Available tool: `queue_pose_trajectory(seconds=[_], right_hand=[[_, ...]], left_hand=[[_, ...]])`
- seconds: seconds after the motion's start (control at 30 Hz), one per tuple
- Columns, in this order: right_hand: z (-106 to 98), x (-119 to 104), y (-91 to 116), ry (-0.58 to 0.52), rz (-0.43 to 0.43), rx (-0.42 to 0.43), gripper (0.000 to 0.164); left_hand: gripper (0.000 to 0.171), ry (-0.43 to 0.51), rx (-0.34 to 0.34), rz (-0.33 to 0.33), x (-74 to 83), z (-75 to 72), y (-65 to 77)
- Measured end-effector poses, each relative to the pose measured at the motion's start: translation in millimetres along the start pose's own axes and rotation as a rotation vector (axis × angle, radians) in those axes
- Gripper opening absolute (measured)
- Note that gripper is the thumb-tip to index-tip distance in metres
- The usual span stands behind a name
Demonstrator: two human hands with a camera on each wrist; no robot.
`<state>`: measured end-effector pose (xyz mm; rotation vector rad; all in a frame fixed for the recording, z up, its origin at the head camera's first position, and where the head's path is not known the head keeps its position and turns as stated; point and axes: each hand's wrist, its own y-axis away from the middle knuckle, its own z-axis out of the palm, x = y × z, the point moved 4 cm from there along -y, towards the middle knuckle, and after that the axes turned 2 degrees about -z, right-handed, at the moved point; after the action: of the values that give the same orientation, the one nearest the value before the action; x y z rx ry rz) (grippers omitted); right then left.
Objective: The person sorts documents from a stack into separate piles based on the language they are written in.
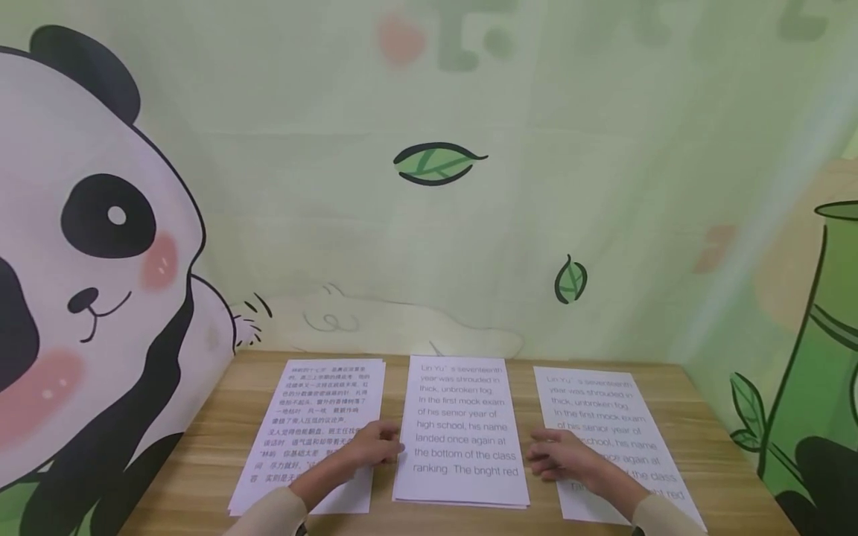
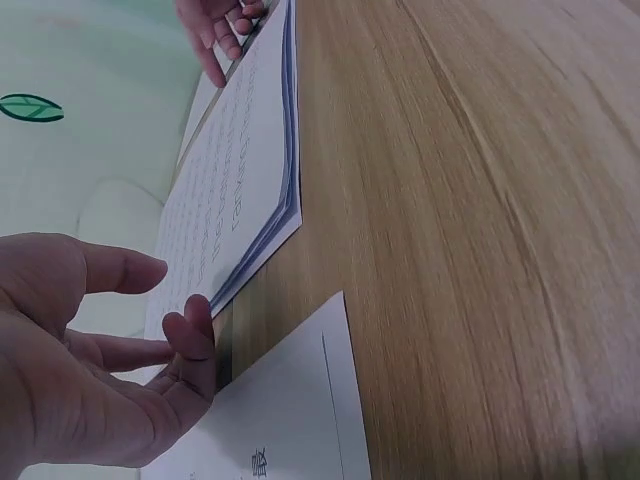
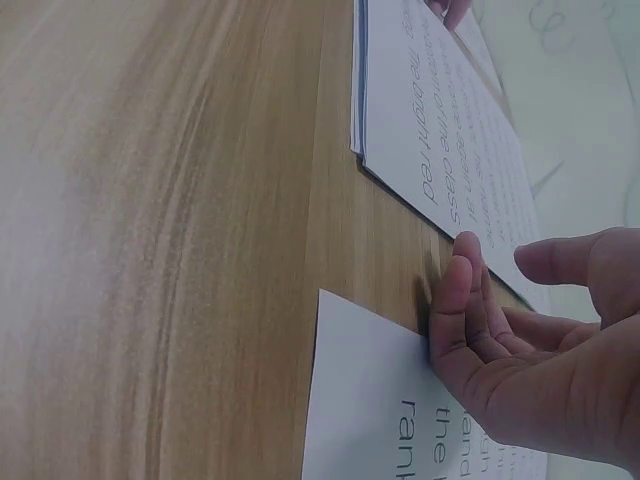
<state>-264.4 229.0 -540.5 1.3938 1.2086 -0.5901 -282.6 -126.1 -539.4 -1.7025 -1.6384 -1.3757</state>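
Note:
A stack of printed paper (image 1: 462, 435) with English text lies in the middle of the table, its sheet edges showing in the left wrist view. My left hand (image 1: 367, 448) hovers at its left edge, over the right side of a paper pile (image 1: 295, 432) printed in Chinese. On the other side, my right hand (image 1: 561, 455) is at the gap between the middle stack and an English-printed sheet (image 1: 583, 406). Both hands have relaxed, slightly bent fingers with thumbs apart, and nothing is held. Fingertips (image 3: 466, 245) of the right hand come close to the middle stack's edge.
The wooden table (image 1: 208, 417) carries the three paper piles side by side. Behind it hangs a pale green cloth backdrop (image 1: 322, 186) with a printed panda (image 1: 121, 313) at left and green bamboo (image 1: 824, 327) at right.

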Motion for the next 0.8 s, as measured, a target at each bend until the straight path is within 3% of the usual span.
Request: queue_pose_trajectory(seconds=[0.17, 0.43, 0.67, 0.8], right_hand=[[6.7, -4.8, 2.2, 0.038, -0.03, -0.025, 0.062], [14.4, -6.0, 3.9, 0.041, -0.072, -0.051, 0.058], [20.4, -2.3, -3.3, 0.048, -0.003, 0.053, 0.051], [20.1, -1.0, -3.8, 0.057, -0.005, 0.111, 0.046]], left_hand=[[0.06, -0.045, -0.001, -0.015, 1.2, 3.8, -1.7], [0.058, -0.025, 0.006, -0.012, 2.8, 3.4, 0.9], [0.056, 0.034, 0.041, -0.031, 3.0, 4.5, 1.8], [0.049, 0.101, 0.084, -0.013, 3.9, 5.7, 1.9]])
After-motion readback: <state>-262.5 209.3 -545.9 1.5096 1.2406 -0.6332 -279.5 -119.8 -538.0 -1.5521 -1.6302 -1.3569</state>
